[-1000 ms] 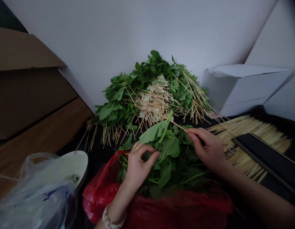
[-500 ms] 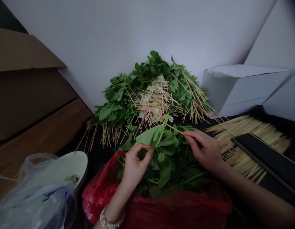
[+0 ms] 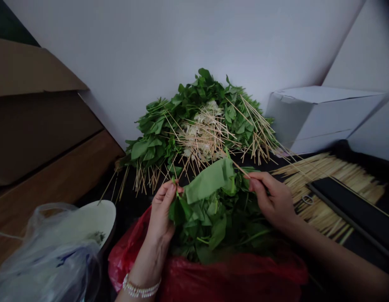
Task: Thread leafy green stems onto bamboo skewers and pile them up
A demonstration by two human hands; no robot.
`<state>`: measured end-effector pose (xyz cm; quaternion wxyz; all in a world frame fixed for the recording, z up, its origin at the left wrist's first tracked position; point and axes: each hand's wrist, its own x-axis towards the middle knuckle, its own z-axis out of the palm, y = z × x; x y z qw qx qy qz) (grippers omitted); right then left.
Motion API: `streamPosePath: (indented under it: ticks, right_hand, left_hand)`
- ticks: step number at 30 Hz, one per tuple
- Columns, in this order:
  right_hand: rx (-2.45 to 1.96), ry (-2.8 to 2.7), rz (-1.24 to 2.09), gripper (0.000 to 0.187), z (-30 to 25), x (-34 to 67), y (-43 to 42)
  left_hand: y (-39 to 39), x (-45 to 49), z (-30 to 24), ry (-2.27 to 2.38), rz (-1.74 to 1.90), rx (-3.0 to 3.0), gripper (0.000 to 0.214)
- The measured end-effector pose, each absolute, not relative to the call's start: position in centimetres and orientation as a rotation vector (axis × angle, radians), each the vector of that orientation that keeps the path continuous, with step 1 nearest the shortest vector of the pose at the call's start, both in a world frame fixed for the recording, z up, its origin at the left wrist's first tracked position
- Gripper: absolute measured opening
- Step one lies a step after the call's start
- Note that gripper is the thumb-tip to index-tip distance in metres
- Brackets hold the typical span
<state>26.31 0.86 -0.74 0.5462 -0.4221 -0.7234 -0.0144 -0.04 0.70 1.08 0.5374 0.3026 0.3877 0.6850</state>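
My right hand (image 3: pixel 271 199) pinches a thin wooden skewer (image 3: pixel 240 167) near its end. On the skewer's far end hangs a green leaf (image 3: pixel 210 180) with its stem. My left hand (image 3: pixel 163 207) is closed on a leafy green stem (image 3: pixel 179 207), held to the left of the skewer. Under both hands lies a heap of leafy greens (image 3: pixel 217 228) in a red plastic bag (image 3: pixel 238 277). Behind them stands a pile of skewered greens (image 3: pixel 150 142), with skewered whitish pieces (image 3: pixel 202 130) in its middle.
Many bare skewers (image 3: pixel 332 184) lie at the right, beside a dark flat case (image 3: pixel 354 214) and a small ring-like item (image 3: pixel 307 199). A white box (image 3: pixel 326 117) stands behind. At left are a white bowl (image 3: pixel 106 214), a clear plastic bag (image 3: pixel 52 260) and a cardboard box (image 3: pixel 40 130).
My left hand has moved left and slightly up, away from the leaf on the skewer, and now holds a leafy stem. The right hand keeps the skewer nearly in place.
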Motion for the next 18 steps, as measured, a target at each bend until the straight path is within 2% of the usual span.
streamPosePath:
  ticks: [7, 18]
  right_hand:
    - [-0.785, -2.021, -0.198, 0.015, -2.2, 25.9, 0.7]
    - [-0.815, -2.124, -0.260, 0.021, -3.0, 25.7, 0.7]
  left_hand:
    - [0.7, -0.2, 1.1, 0.907, 1.500, 0.619, 0.039]
    - [0.5, 0.0, 1.1, 0.897, 1.378, 0.638, 0.038]
